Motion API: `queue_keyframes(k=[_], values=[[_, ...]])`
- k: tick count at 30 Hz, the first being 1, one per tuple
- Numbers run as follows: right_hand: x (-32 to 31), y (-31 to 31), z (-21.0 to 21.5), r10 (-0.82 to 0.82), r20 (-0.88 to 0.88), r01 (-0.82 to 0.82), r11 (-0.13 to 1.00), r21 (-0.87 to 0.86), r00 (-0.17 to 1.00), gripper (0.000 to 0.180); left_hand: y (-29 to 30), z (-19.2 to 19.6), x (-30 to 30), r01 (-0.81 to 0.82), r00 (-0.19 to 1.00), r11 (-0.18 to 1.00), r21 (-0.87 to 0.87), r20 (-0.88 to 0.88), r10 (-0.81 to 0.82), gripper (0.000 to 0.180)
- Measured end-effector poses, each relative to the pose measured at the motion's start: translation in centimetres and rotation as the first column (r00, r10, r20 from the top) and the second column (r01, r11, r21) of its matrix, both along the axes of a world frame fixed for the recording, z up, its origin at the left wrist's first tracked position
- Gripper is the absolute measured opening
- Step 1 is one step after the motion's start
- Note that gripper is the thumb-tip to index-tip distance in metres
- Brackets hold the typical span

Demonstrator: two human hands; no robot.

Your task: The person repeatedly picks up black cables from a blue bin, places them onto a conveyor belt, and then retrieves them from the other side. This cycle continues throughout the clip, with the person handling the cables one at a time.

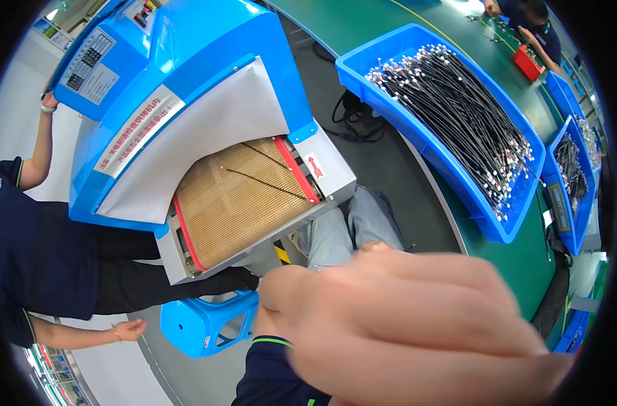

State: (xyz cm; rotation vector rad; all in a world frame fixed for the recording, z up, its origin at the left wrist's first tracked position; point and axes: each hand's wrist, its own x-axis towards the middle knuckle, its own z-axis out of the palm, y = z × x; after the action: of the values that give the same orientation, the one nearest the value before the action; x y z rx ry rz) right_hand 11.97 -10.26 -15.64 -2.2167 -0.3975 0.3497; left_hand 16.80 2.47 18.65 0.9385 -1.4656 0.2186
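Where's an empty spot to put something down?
The green table is bare between its edge and the far end of the big blue bin. The mesh belt is bare between its left red edge and the two black cables. It's crowded inside the bin and to its right, where smaller blue bins stand.

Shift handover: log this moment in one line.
blurred bare hand: foreground; blue rectangular plastic bin: black cables; tan mesh belt: two cables

1. Two thin black cables (268,181) lie apart, slanting across the tan mesh belt (234,227);
2. Many black cables (450,111) with white connectors lie heaped, roughly parallel, lengthwise in a blue bin (352,69) on the green surface (339,27).
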Motion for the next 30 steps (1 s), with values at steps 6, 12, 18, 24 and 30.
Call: queue_keyframes(k=[6,12,18,24,30], values=[[-0.2,-0.8,-0.4,0.005,-0.03,-0.007,0.998,-0.06,1.0,0.015,-4.8,-2.0,-5.6,0.358,0.929,0.933,0.039,-0.112,-0.352,0.031],[-0.4,-0.9,-1.3,0.046,-0.013,-0.047,0.996,-0.082,0.999,0.016,-7.6,-4.8,-9.7,0.648,0.721,0.761,0.043,-0.356,-0.594,0.037],[-0.2,-0.9,-1.1,0.06,-0.034,-0.063,0.994,-0.085,0.998,0.016,-3.8,-9.1,-11.1,0.687,0.621,0.714,0.136,-0.621,-0.479,0.044],[-0.3,-1.5,-2.0,0.026,-0.04,-0.03,0.995,-0.1,0.999,0.016,23.7,-24.2,-15.8,0.641,0.112,0.709,0.295,-0.949,0.293,0.051],[0.1,-1.0,-1.8,0.123,0.011,-0.121,0.989,-0.081,0.992,0.017,45.9,-28.8,-25.2,-0.986,0.154,-0.019,0.164,0.876,-0.457,0.047]])
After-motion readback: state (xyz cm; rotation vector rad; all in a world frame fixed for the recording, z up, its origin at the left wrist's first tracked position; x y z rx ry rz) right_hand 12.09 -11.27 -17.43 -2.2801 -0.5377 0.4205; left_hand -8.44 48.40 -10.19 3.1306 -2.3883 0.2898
